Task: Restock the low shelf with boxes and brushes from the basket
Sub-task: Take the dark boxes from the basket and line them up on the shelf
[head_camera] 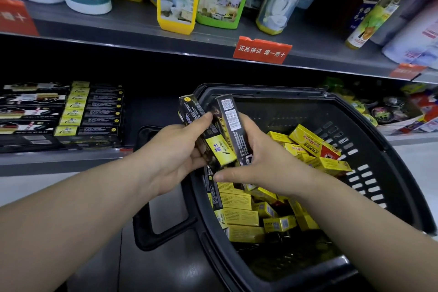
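Head view: a bundle of long black-and-yellow boxes (214, 135) is shown gathered between the two hands above the near-left rim of the black basket (369, 149). The left hand (173, 152) is curled round the left side of the bundle, thumb on top; the right hand (256, 161) is wrapped round the right-hand box, whose barcode face is turned upward, with the thumb pressed low against the bundle. The hands are thus held close together, both clamped on the boxes. More yellow boxes (239, 217) are left lying loose in the basket, so the task is judged to be only partly done. The low shelf (59, 161) is seen to the left, where a neat stack of matching boxes (92, 111) is already laid in rows, with brush packs (28, 111) just beside it on the left. The step in hand is judged to be collection and squaring of a handful for shelving. For the next move, the bundle would need to be carried left, turned flat, and aligned with the existing stack, label ends facing outward.
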`<action>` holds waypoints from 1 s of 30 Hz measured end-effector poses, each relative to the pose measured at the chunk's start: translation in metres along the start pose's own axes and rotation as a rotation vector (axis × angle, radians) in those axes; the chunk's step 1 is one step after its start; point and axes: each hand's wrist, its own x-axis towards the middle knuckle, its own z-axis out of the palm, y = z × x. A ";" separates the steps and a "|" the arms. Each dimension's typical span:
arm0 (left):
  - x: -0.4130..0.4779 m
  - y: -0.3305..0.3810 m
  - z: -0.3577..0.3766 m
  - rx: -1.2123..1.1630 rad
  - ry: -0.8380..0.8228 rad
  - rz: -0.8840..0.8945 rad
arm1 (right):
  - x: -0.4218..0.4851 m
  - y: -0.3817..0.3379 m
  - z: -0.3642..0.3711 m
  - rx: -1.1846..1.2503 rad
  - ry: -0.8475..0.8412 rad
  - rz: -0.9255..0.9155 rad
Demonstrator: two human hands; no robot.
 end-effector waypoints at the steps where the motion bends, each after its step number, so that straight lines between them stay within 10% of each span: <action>1: 0.000 0.001 0.001 -0.020 -0.004 0.002 | 0.000 -0.001 0.002 -0.007 0.039 -0.013; 6: 0.001 0.002 -0.002 0.034 -0.047 0.024 | 0.002 -0.001 0.003 0.041 0.038 0.009; 14: 0.004 0.010 -0.005 0.070 -0.039 -0.015 | 0.009 0.001 -0.015 0.793 0.183 0.247; 30: -0.001 -0.004 0.004 0.155 -0.218 -0.075 | 0.015 0.008 -0.006 0.647 0.307 0.185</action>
